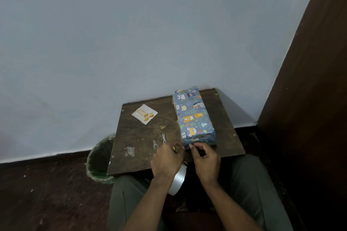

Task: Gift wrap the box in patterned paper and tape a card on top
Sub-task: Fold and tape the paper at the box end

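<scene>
Wrapped box [194, 116] lies on the table [223, 118], right side, lengthwise toward the wall. Card [144, 114] left of box, far part. Scissors [164, 137] and tape scraps [130, 151] left of box, near part. Bin [99, 159] on floor left of table. Tape roll [178, 180] before box, off table's near edge.

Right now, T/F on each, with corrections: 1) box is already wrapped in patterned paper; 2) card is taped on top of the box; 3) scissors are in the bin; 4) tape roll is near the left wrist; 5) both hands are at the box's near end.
1. True: the box is covered in animal-print paper.
2. False: the card lies on the table, left of the box and apart from it.
3. False: the scissors lie on the table, just beyond the left hand; the bin stands on the floor left of the table.
4. True: the tape roll sits by the left wrist.
5. True: the right hand pinches at that end too.
</scene>
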